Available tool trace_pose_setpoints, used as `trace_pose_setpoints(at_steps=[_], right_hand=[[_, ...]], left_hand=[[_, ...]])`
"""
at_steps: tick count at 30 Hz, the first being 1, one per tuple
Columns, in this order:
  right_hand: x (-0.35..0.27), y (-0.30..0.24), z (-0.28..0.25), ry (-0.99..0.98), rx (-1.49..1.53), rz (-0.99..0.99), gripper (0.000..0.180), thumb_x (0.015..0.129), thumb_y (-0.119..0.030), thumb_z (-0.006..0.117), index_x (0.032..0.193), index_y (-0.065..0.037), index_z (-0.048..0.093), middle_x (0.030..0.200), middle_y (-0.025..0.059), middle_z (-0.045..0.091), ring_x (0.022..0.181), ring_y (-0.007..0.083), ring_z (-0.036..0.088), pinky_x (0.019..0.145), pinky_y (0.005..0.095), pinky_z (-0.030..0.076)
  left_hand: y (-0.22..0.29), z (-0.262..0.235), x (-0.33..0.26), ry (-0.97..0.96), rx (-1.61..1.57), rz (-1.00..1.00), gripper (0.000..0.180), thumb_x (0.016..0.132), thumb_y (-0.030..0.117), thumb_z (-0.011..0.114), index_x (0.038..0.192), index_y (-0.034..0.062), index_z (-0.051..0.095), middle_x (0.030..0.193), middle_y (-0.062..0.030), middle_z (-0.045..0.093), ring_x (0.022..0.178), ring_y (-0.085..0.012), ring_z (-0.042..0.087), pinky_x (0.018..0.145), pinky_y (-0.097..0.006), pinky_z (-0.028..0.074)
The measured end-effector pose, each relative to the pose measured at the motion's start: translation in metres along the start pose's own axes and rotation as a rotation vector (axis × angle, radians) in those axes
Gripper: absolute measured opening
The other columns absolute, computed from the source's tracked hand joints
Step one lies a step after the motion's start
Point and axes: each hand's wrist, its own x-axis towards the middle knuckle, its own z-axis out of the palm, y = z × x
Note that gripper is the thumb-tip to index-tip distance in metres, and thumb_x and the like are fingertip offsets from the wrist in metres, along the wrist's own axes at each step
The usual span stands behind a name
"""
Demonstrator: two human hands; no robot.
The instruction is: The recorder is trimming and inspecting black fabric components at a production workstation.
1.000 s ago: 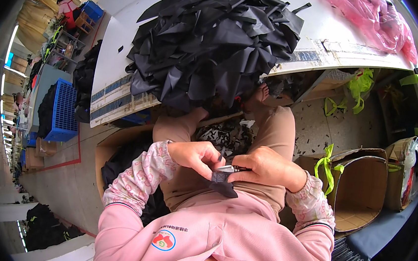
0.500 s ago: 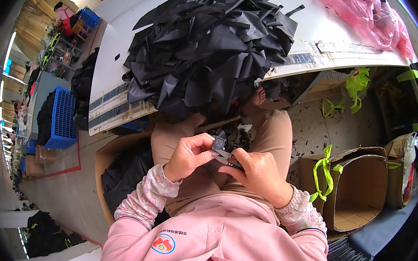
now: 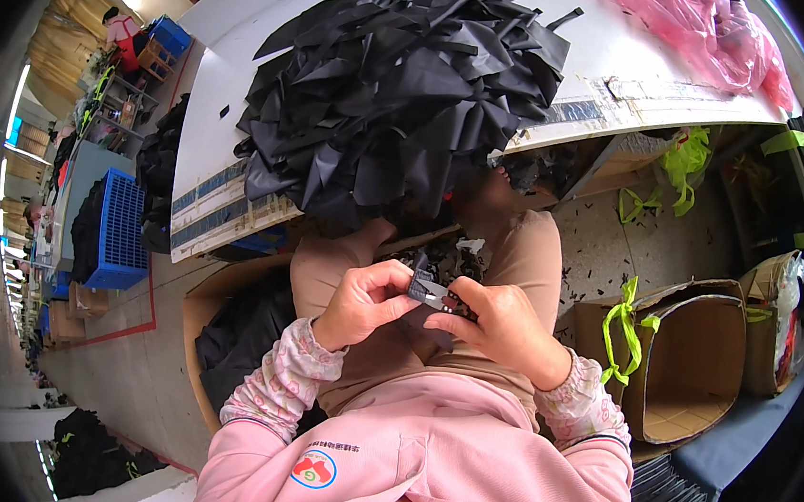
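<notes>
Over my lap, my left hand [image 3: 366, 301] pinches a small black fabric piece [image 3: 424, 266] between thumb and fingers. My right hand [image 3: 502, 327] is closed around a pair of thread snips [image 3: 435, 300], whose pale blades point left at the fabric's edge. Both hands are close together, and the blades seem to touch the fabric. Part of the snips is hidden by my right fingers. Ahead on the white table [image 3: 212, 129] a large heap of black fabric pieces [image 3: 406, 98] hangs over the near edge.
A cardboard box with dark fabric [image 3: 251, 338] stands left of my legs. Open cardboard boxes [image 3: 693, 372] with a green tie are at right. Pink plastic [image 3: 707, 39] lies on the table's far right. Dark scraps litter the floor. A blue crate [image 3: 124, 230] and another person [image 3: 122, 35] are far left.
The fabric piece has turned in my left fingers and now stands more upright. The snips' blades have shifted slightly, and my right hand has moved a little to the right.
</notes>
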Motion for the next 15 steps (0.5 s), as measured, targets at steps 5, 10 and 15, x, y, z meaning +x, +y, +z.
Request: trace_pose_setpoints(at_steps=[5, 10, 15], right_hand=[[0.003, -0.001, 0.004, 0.084, -0.112, -0.093, 0.036, 0.083, -0.037, 0.069, 0.078, -0.004, 0.053, 0.058, 0.013, 0.057, 0.053, 0.0315, 0.06, 0.049, 0.0392, 0.047], [0.003, 0.001, 0.001, 0.101, -0.132, -0.091, 0.036, 0.082, -0.034, 0.072, 0.076, -0.004, 0.052, 0.055, 0.0139, 0.055, 0.051, 0.0333, 0.058, 0.047, 0.0389, 0.044], [-0.002, 0.011, -0.002, 0.16, -0.062, 0.013, 0.038, 0.082, -0.036, 0.072, 0.075, -0.004, 0.052, 0.055, 0.0148, 0.055, 0.053, 0.0353, 0.058, 0.048, 0.0404, 0.046]], left_hand=[[0.0, 0.002, -0.001, 0.0, 0.018, -0.014, 0.013, 0.086, -0.003, 0.063, 0.099, -0.0028, 0.065, 0.099, -0.005, 0.059, 0.092, -0.0129, 0.056, 0.084, -0.027, 0.044], [0.0, 0.0, 0.0, 0.032, 0.068, -0.008, 0.011, 0.084, -0.004, 0.064, 0.096, -0.0034, 0.064, 0.099, -0.0048, 0.058, 0.089, -0.011, 0.054, 0.079, -0.024, 0.044], [0.003, -0.003, -0.002, 0.076, 0.113, 0.019, 0.008, 0.083, -0.004, 0.066, 0.091, -0.0037, 0.063, 0.097, -0.004, 0.057, 0.086, -0.009, 0.052, 0.075, -0.023, 0.043]])
